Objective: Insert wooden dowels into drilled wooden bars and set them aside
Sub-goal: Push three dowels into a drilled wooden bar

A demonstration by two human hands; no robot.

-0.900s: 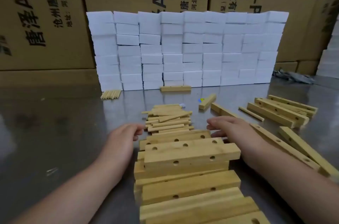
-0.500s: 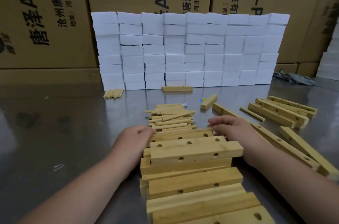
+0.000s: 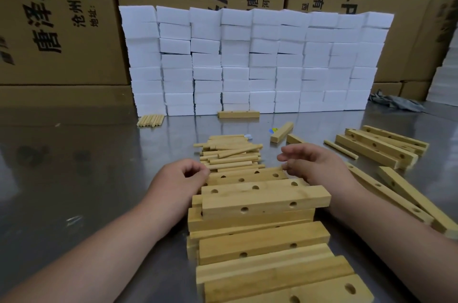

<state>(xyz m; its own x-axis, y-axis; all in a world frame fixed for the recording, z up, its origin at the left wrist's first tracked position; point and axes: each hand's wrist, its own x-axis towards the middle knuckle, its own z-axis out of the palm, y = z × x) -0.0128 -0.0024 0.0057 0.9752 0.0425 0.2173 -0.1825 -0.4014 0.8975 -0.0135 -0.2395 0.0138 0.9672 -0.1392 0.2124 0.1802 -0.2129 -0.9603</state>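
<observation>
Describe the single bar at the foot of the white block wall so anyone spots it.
Find the wall of stacked white blocks across the back of the table. At its foot, near mid-width, one short drilled wooden bar lies flat, parallel to the wall. It lies alone, unlike the piled bars in the foreground, and is thicker than the dowels to its left.

Pale matt wood bars (image 3: pixel 265 199), dowels (image 3: pixel 230 153); glossy metal table (image 3: pixel 86 166); brown cardboard boxes (image 3: pixel 62 17).
</observation>
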